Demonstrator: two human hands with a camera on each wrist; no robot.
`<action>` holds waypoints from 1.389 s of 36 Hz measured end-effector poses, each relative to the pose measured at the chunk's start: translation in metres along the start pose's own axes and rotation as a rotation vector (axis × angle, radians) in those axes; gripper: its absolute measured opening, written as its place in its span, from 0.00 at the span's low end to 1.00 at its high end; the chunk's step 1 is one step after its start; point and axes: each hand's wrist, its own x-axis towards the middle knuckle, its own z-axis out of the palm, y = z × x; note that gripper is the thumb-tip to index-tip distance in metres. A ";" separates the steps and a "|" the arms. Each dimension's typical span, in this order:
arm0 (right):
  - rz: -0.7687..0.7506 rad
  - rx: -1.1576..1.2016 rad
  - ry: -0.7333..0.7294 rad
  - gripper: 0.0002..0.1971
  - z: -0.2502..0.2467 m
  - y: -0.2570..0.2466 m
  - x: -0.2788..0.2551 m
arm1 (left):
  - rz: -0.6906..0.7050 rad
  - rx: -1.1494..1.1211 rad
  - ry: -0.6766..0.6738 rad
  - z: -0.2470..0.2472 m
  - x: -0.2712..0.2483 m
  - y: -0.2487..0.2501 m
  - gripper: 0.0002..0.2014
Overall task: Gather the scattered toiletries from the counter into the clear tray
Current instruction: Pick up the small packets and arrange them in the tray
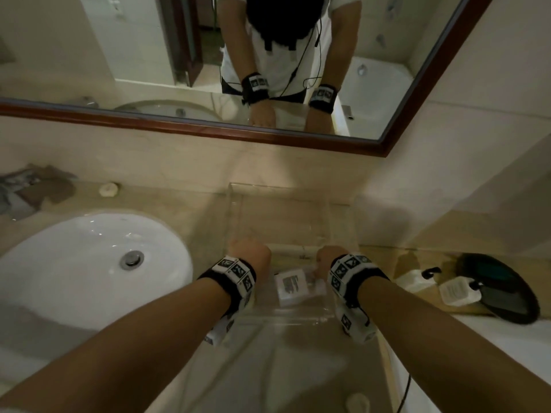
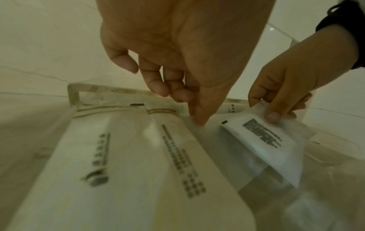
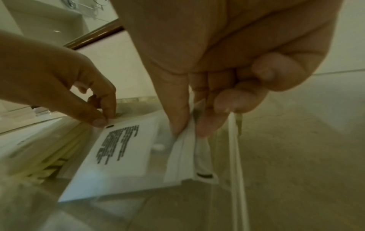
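The clear tray (image 1: 235, 204) stands on the counter right of the sink, and both hands are inside its near end. A white packet (image 1: 290, 286) in a clear sleeve, printed with black text, lies between them. My right hand (image 3: 187, 132) pinches the packet's (image 3: 122, 148) right edge between thumb and fingers. My left hand (image 2: 197, 120) pinches the opposite corner of the packet (image 2: 262, 140). Long cream paper packets (image 2: 118, 156) lie flat along the tray's left side. In the head view the left hand (image 1: 250, 254) and right hand (image 1: 325, 260) show only their backs.
A white basin (image 1: 89, 263) fills the counter's left. Two small white bottles (image 1: 417, 278) with black caps lie by a dark round dish (image 1: 507, 293) at the right. A crumpled cloth (image 1: 35, 186) and a small white round item (image 1: 108, 189) sit by the back wall.
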 end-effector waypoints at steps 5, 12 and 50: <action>-0.034 0.071 0.011 0.09 -0.019 -0.005 -0.035 | 0.117 -0.203 0.086 0.000 -0.005 -0.001 0.12; 0.027 0.136 0.053 0.18 -0.019 -0.002 -0.051 | 0.190 -0.131 0.114 0.006 -0.018 0.024 0.25; -0.006 0.191 -0.003 0.04 -0.036 -0.021 -0.093 | 0.187 -0.073 0.161 0.035 -0.019 0.026 0.28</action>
